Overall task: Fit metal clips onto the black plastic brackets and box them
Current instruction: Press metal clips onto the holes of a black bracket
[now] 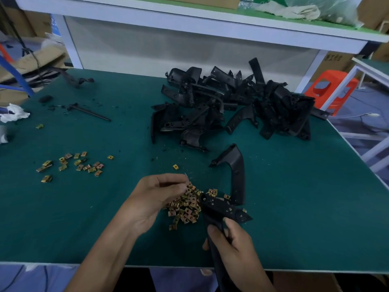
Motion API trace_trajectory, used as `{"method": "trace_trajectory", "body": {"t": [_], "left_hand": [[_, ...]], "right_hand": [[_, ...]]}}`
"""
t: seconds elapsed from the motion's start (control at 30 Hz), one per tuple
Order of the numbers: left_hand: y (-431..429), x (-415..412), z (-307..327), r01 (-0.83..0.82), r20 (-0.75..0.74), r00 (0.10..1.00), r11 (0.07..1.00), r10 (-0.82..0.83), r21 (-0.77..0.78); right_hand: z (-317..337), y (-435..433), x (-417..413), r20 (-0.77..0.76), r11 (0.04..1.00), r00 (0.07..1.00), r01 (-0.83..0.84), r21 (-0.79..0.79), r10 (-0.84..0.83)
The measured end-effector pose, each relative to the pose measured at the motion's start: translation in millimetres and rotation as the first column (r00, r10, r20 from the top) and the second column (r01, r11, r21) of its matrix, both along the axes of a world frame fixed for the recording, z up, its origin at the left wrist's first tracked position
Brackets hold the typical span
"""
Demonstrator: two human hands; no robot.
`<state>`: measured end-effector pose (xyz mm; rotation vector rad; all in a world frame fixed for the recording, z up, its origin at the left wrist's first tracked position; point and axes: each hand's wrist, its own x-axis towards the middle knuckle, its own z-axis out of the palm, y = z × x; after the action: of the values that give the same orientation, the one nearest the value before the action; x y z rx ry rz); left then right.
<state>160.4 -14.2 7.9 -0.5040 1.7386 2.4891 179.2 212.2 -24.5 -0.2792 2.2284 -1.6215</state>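
Brass-coloured metal clips (185, 207) lie heaped on the green mat (105, 218) near me. My left hand (155, 199) bunches its fingertips at the heap's top; I cannot tell if they pinch one. My right hand (229, 243) grips a black plastic bracket (219, 209), its head over the clips. More brackets (231, 104) pile up beyond.

orange stool (330, 89), white tissue (13, 112), beige rag (294, 10)

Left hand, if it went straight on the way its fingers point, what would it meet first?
The left hand would meet the pile of metal clips, right at its fingertips; beyond that, probably the black bracket the right hand grips.
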Motion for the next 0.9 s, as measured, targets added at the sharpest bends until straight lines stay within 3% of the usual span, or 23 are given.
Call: {"method": "trace_trajectory", "body": {"t": [0.13,0.23,0.4,0.67,0.9], "left_hand": [[11,4,5,0.066,-0.057,0.996,0.998,-0.064,0.022],[21,2,9,0.059,-0.112,0.990,0.980,-0.081,-0.188],[33,-5,14,0.037,-0.212,0.962,0.855,-0.170,-0.517],[31,-5,17,0.182,-0.191,0.914,0.782,-0.359,-0.597],[30,-5,18,0.174,-0.159,0.902,0.676,-0.401,-0.716]], "right_hand": [[2,1,0,0.008,1.000,1.000,-0.027,-0.009,0.027],[3,1,0,-0.001,0.999,0.999,-0.041,-0.013,0.041],[1,1,0,0.013,0.999,0.999,-0.052,-0.011,0.052],[8,3,-2,0.089,0.998,0.994,-0.066,-0.017,0.067],[10,2,-1,0.109,0.998,0.992,-0.065,-0.008,0.065]]}}
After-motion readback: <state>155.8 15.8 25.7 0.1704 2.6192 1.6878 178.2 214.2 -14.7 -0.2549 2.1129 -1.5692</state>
